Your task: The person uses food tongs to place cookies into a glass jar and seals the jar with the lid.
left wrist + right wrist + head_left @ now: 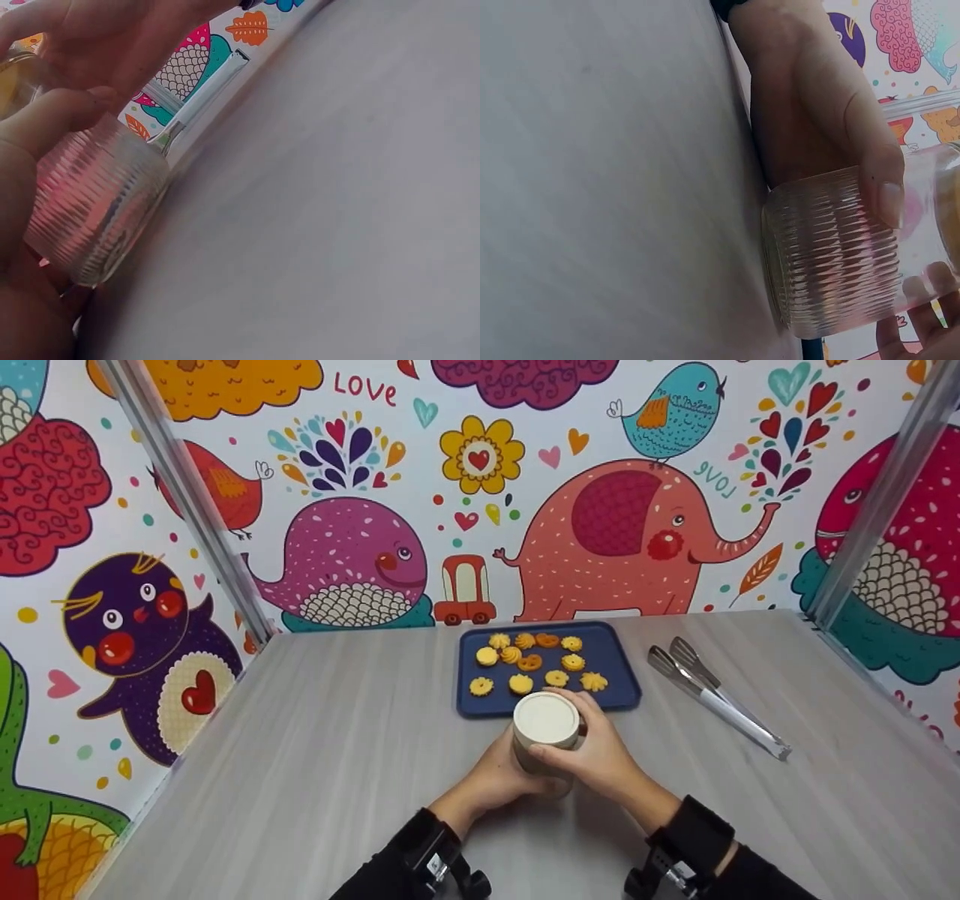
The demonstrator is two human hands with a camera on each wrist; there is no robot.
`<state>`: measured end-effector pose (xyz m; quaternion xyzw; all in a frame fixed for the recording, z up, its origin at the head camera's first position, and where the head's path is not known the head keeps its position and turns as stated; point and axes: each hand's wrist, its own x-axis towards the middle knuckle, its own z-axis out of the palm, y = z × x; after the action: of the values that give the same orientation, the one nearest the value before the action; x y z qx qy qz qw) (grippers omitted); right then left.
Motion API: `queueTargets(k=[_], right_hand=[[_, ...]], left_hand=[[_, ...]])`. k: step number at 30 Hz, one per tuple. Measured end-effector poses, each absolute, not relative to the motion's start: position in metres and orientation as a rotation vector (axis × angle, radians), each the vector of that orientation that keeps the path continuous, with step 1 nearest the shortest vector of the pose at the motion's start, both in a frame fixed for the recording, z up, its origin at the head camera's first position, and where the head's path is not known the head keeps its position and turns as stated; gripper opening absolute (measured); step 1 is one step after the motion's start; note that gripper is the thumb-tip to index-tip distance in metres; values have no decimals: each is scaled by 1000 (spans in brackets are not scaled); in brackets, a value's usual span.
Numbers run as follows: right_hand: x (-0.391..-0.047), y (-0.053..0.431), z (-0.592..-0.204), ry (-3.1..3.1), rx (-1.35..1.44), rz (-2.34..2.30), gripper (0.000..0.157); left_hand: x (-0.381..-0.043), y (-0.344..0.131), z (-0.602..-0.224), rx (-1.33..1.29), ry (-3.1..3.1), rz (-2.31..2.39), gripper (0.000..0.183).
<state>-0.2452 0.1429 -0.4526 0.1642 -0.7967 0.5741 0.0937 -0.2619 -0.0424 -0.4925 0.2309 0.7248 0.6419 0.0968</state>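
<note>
A glass jar with a ribbed lower body stands upright on the table, its pale round lid facing up in the head view. My left hand grips the jar low on its side, the thumb lying across the glass in the right wrist view. Higher up, my right hand holds the jar round its top, thumb and fingers on either side just at the lid. Beyond the jar lies a blue tray with several cookies and pretzel-shaped pieces spread over it.
Metal tongs lie on the grey table to the right of the tray. A wall printed with cartoon animals closes off the back, with further printed panels and metal posts at both sides.
</note>
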Motion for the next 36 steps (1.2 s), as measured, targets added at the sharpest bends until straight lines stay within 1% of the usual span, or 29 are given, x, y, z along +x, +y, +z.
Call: queueTargets(k=[5,8,12,22,36], right_hand=[[-243,142,-453,-2349,473,1731,101],[-242,139,-452,-2354,448,1723,105],[-240,136,-450,-2358,383,1708,102],[-241,133,-452,-2325,324,1722,81],[-241,135,-451,-2358,336,1726,77]], left_hand=[[-262,-42,-492,672,2168,1896,110],[-262,-43,-491,675,2176,1897,111],[-263,-43,-491,694,2195,1887,111],[-264,-42,-493,673,2241,1851,113],[-263,-42,-493,666,2260,1833,113]])
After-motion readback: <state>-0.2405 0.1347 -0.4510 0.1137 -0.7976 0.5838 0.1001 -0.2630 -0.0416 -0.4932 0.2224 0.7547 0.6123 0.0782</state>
